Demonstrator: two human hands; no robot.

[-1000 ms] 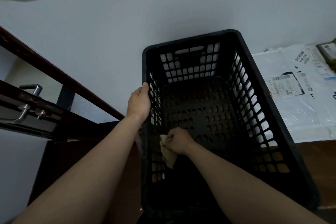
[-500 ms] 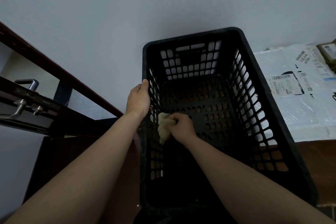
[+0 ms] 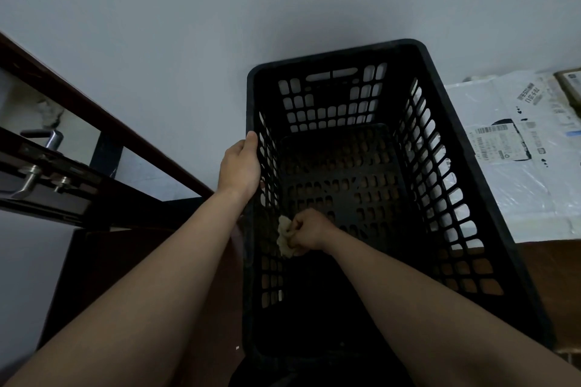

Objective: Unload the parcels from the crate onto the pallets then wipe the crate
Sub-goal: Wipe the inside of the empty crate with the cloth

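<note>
I am on the second half of the job, the wiping; the crate fills the centre and right of the frame with no parcel showing inside it, and the white parcels lie just beyond its right wall at the right edge.

My left hand grips the crate's left rim, thumb along the top edge and fingers curled over to the inside, steadying it; my right hand is down inside, fist closed tight on a small pale cloth bunched against the lower part of the left wall.

The next move, as I judge it, calls for working the cloth on along that wall and then across the perforated floor and the other sides; the slots could snag the fabric, so a firm fist and short strokes would suit; the left hand should hold the crate against the push.

Against half a second ago, the cloth and my right fist sit a little lower on the left wall; a full second ago they were lower again, with the cloth trailing below the fist, so the rubbing runs up and down; my left hand has kept its place on the rim.
</note>
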